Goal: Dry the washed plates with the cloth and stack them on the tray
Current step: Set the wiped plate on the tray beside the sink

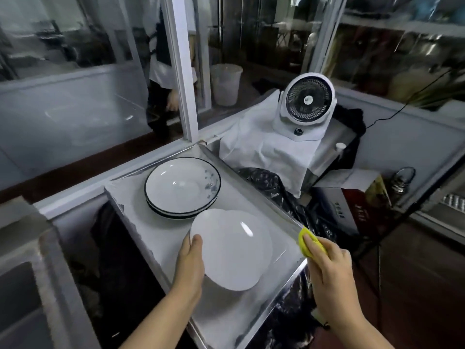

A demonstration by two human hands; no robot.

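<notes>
**Plain plate in hand, cloth off to the right**

Head view. Your left hand [190,263] grips the plain white round plate [232,250] at its left rim, thumb curled over the edge, the plate tilted above the near half of the shallow steel tray [254,177]. Your right hand [329,270] is closed around the bunched yellow cloth [307,239], just off the tray's right rim, apart from the plate. So the plate lies left of the cloth hand, face up toward you; the cloth hand is the one to travel, leftward across the rim.

Count: one plain plate held; one stack of dark-rimmed white plates [182,187] on the tray's far half, two or three by the visible edges, exact number unclear. One cloth. One tray.

Beyond the tray, a white desk fan [308,107] on white fabric.
</notes>
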